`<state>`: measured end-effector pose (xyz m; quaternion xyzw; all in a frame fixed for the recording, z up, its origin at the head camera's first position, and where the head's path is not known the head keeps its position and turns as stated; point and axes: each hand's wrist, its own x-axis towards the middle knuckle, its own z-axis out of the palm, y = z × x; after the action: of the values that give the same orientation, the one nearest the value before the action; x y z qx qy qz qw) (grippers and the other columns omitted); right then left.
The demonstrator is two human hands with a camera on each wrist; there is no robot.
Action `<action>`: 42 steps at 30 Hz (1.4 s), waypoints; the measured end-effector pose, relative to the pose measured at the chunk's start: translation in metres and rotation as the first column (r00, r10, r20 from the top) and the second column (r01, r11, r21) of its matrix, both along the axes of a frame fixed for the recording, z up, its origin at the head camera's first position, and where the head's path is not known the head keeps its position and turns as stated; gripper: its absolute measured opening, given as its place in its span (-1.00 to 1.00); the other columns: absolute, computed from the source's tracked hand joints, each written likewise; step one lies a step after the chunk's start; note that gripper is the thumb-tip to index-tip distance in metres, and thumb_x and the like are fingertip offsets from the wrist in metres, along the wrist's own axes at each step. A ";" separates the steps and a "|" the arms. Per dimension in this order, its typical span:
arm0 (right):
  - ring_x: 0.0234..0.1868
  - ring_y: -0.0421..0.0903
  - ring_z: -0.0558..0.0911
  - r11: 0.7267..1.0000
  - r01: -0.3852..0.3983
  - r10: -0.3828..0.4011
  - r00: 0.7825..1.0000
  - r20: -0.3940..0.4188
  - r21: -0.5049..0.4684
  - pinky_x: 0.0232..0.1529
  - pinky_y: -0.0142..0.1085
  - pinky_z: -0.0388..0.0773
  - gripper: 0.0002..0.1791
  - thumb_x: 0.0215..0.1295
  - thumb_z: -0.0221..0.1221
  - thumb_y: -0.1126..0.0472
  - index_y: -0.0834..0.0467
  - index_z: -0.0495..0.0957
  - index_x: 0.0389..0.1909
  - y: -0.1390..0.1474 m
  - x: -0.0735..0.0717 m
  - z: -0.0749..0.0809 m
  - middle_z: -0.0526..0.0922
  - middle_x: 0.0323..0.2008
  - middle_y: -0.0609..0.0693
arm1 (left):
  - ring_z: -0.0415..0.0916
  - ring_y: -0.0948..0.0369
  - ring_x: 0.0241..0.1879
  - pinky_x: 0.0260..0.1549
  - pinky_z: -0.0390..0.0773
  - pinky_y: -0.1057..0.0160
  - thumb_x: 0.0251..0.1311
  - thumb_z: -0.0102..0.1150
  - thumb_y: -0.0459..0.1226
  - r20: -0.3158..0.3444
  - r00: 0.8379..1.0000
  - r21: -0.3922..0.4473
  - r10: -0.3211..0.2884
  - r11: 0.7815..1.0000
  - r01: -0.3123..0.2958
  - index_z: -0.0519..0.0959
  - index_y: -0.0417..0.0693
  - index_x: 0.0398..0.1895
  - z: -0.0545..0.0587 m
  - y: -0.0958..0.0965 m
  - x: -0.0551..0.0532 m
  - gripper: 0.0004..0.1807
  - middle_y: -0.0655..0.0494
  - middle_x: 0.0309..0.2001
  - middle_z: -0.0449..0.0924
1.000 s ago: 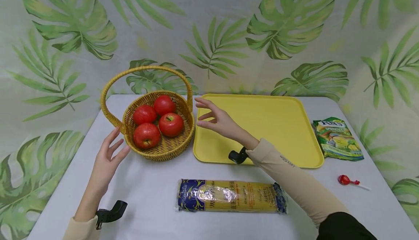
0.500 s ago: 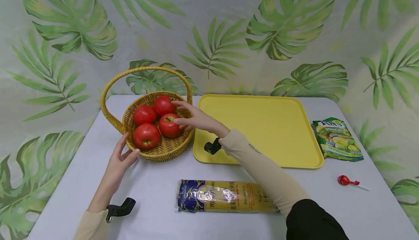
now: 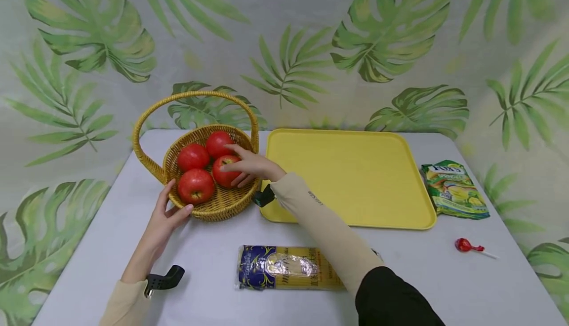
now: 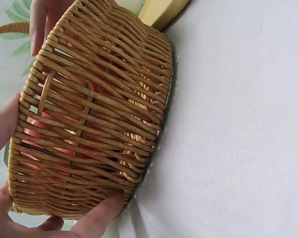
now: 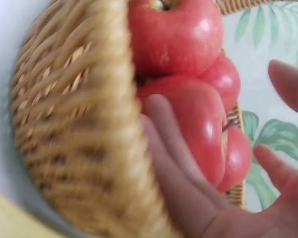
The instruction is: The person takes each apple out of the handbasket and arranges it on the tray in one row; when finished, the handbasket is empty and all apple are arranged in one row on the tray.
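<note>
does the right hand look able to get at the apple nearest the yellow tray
Likely yes: the right hand reaches over the basket rim with its fingers beside that apple, and nothing appears to lie between them.

Between seven and nine o'clock the left hand (image 4: pixel 35 231) touches the basket (image 4: pixel 89 109); right hand (image 4: pixel 38 25) at ten, counter (image 4: pixel 233 119) at three.

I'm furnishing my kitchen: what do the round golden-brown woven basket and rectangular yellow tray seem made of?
The round golden-brown woven basket: satin-looking wicker, perhaps plastic imitation; rounded strands interlace with small gaps. The rectangular yellow tray: probably smooth matte plastic, given its even colour and rounded corners; coated metal possible.
</note>
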<state>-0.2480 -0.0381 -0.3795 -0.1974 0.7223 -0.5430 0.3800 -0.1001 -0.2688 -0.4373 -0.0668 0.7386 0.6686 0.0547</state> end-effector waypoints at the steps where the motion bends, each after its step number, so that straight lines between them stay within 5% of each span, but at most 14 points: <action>1: -0.08 0.28 0.61 1.000 0.005 -0.005 1.000 0.017 0.016 -0.06 0.00 0.58 -0.15 0.33 0.15 0.09 -0.07 -0.13 0.51 -0.003 0.000 0.000 0.21 0.34 0.18 | -0.16 -0.27 0.38 0.10 0.32 0.10 0.34 0.10 -0.29 0.001 1.000 0.010 -0.001 1.000 0.001 -0.34 0.23 0.53 0.000 0.000 0.000 -0.05 0.02 0.49 -0.52; 9: -0.11 0.40 0.58 0.990 0.060 -0.073 0.992 0.102 0.124 -0.14 0.08 0.58 -0.17 0.32 0.17 0.13 -0.12 -0.08 0.49 -0.020 0.002 -0.004 0.19 0.30 0.24 | -0.20 -0.25 0.40 0.12 0.29 0.08 0.34 0.11 -0.27 0.011 1.000 0.047 -0.012 0.999 0.011 -0.30 0.26 0.53 -0.003 -0.001 -0.001 -0.07 0.02 0.48 -0.55; 17: -0.29 0.39 0.60 0.963 0.190 -0.184 0.982 -0.047 0.190 -0.32 0.08 0.63 -0.26 0.23 0.25 0.21 -0.12 0.16 0.40 -0.032 0.010 -0.010 0.11 0.29 0.27 | -0.23 -0.25 0.40 0.16 0.21 -0.01 0.35 0.08 -0.30 0.014 1.000 0.047 -0.009 0.999 0.008 -0.30 0.30 0.52 -0.003 -0.003 0.001 -0.09 0.04 0.48 -0.58; 22: -0.06 0.22 0.49 0.962 0.231 -0.216 0.970 -0.110 0.145 -0.24 0.06 0.63 -0.27 0.17 0.30 0.26 -0.08 0.25 0.36 -0.031 0.014 -0.009 -0.02 0.31 0.30 | -0.19 -0.25 0.40 0.14 0.29 0.11 0.34 0.09 -0.29 0.006 1.000 0.038 -0.007 0.999 0.007 -0.30 0.29 0.52 -0.005 -0.003 0.000 -0.08 0.04 0.48 -0.56; 26: -0.03 0.12 0.47 0.978 0.192 -0.178 0.971 -0.160 0.079 -0.19 0.03 0.63 -0.26 0.15 0.33 0.21 -0.10 0.25 0.35 -0.023 0.011 -0.006 0.08 0.23 0.22 | -0.17 -0.26 0.39 0.08 0.36 0.23 0.33 0.11 -0.27 -0.004 1.000 0.029 -0.011 1.000 0.011 -0.29 0.27 0.52 -0.007 -0.003 -0.001 -0.08 0.02 0.48 -0.55; 31: -0.13 0.09 0.55 0.996 0.082 -0.085 0.974 -0.211 -0.022 -0.16 0.08 0.60 -0.24 0.17 0.33 0.16 -0.13 0.20 0.36 -0.008 0.007 0.002 0.12 0.17 0.17 | -0.18 -0.26 0.39 0.09 0.33 0.16 0.33 0.12 -0.26 0.000 1.000 0.028 -0.011 1.000 0.011 -0.28 0.26 0.52 -0.007 -0.003 -0.001 -0.08 0.02 0.48 -0.54; 38: 0.06 0.04 0.48 0.991 -0.024 -0.007 0.972 -0.235 -0.130 -0.19 -0.01 0.63 -0.26 0.20 0.31 0.17 -0.14 0.22 0.37 0.017 0.005 0.010 0.27 0.23 0.02 | -0.20 -0.25 0.39 0.11 0.32 0.16 0.33 0.10 -0.26 0.007 1.000 0.029 -0.017 0.999 0.017 -0.29 0.28 0.52 -0.005 -0.003 0.000 -0.08 0.04 0.47 -0.55; 42: -0.05 0.06 0.55 0.989 -0.051 0.014 0.966 -0.260 -0.136 -0.25 -0.06 0.65 -0.26 0.21 0.29 0.16 -0.17 0.20 0.38 0.034 0.004 0.012 0.25 0.26 0.01 | -0.19 -0.24 0.39 0.10 0.35 0.22 0.34 0.10 -0.26 0.006 1.000 0.031 -0.019 0.999 0.019 -0.27 0.30 0.52 -0.005 -0.003 0.000 -0.09 0.04 0.47 -0.54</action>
<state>-0.2437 -0.0038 -0.3674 -0.3045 0.7220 -0.5563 0.2766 -0.1005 -0.2722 -0.4425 -0.0611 0.7286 0.6792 0.0645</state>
